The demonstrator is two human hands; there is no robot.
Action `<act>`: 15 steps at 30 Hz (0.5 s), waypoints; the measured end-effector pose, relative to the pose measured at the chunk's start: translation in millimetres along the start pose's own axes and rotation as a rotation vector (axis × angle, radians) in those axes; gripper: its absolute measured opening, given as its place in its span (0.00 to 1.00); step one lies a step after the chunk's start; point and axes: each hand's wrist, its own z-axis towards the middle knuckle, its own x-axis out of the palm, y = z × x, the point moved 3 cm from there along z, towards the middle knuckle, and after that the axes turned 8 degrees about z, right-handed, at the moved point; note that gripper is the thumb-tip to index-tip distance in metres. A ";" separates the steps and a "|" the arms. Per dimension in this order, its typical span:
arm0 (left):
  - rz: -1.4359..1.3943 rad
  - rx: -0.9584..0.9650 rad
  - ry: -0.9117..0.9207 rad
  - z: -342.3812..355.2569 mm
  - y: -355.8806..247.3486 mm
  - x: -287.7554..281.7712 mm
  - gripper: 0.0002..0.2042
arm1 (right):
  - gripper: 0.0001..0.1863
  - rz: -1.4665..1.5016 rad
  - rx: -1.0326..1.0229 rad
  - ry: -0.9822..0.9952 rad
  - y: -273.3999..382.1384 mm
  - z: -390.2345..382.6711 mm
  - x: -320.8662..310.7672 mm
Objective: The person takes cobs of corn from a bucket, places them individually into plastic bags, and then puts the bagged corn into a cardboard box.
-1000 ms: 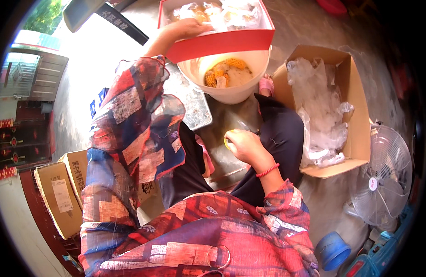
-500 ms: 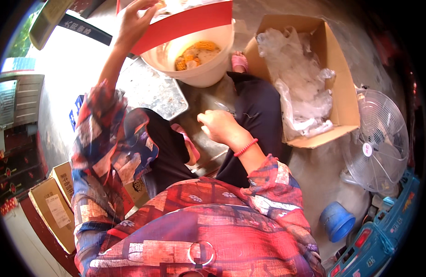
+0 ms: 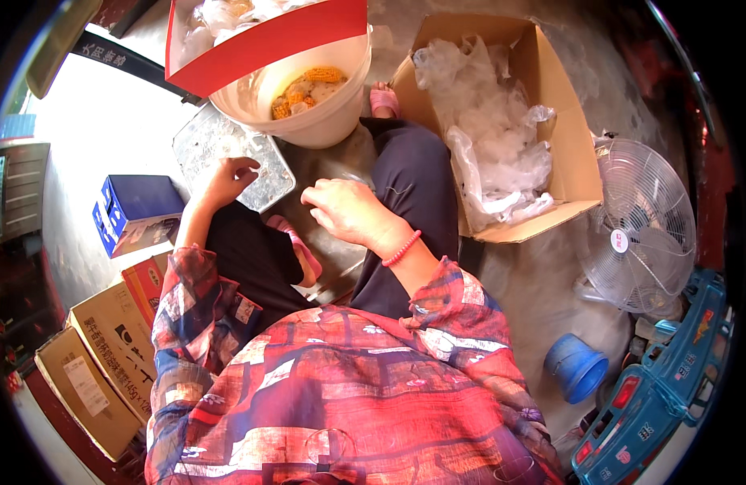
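Observation:
My left hand point(image 3: 231, 179) is above the left edge of my lap beside the metal tray point(image 3: 268, 174), fingers bent but apart and holding nothing. My right hand point(image 3: 345, 208), with a red bead bracelet, hovers between my knees, its fingers curled; their undersides and anything they hold are hidden. Ahead of both hands, a white bucket point(image 3: 324, 125) holds corn cobs point(image 3: 320, 75) and pale liquid or residue. A red-and-white box point(image 3: 268, 48) containing bagged items rests over the bucket's far left rim. To the right, an open cardboard box point(image 3: 579, 153) holds crumpled clear plastic bags point(image 3: 494, 121).
A blue box point(image 3: 143, 208) and several cardboard cartons point(image 3: 106, 347) sit at my left. On my right are a standing fan point(image 3: 644, 214), a blue basin point(image 3: 573, 368) and a teal plastic toy-like item point(image 3: 660, 388). My feet point(image 3: 385, 99) are near the bucket.
My left hand has left the red box and moved down toward me. My right hand has risen and shifted left. The view has shifted, showing more of the blue box and cartons.

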 end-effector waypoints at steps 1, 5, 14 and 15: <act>-0.005 -0.028 -0.008 1.8 5.5 0.4 0.12 | 0.07 0.037 -0.032 -0.042 2.9 3.1 -7.8; -0.038 -0.055 -0.053 5.5 17.5 4.7 0.12 | 0.09 0.337 -0.040 -0.258 14.4 6.9 -72.0; -0.062 -0.108 0.059 9.3 12.6 5.7 0.11 | 0.12 -0.500 0.615 -0.557 -233.0 -87.4 -163.2; -0.062 -0.121 0.070 8.2 9.4 2.7 0.11 | 0.14 -0.565 0.874 -0.388 -263.6 -104.8 -157.2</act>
